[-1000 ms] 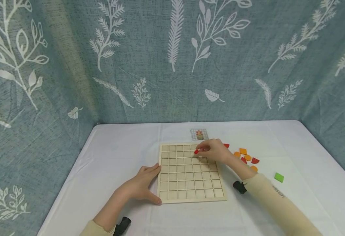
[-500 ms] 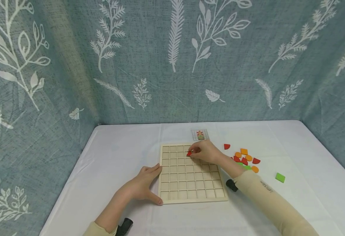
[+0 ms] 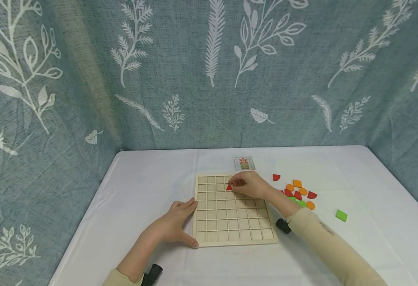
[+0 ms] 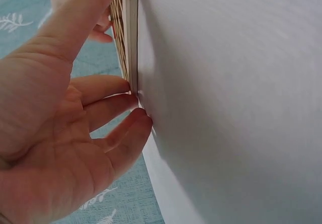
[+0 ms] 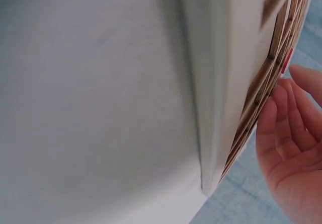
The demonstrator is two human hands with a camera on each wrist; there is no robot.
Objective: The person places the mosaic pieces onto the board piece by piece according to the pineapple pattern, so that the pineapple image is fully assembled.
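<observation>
A pale wooden grid board lies flat on the white table. My left hand rests against its left side, thumb and fingers spread along the edge; in the left wrist view fingertips touch the frame. A small red triangular piece lies in a cell near the board's far edge. At that piece's right side is my right hand, its fingertips touching or very near it. From the right wrist view, the red piece shows as a thin sliver beside extended fingers, with no clear pinch.
Right of the board lie several loose pieces: red quarter-rounds, orange discs, an orange square and green pieces. One green piece lies farther right. A gridded picture card sits behind the board.
My right hand has moved left over the board with the red piece and lowered it. The piece now lies flat in a cell, its triangle showing. My left hand stays at the edge.
</observation>
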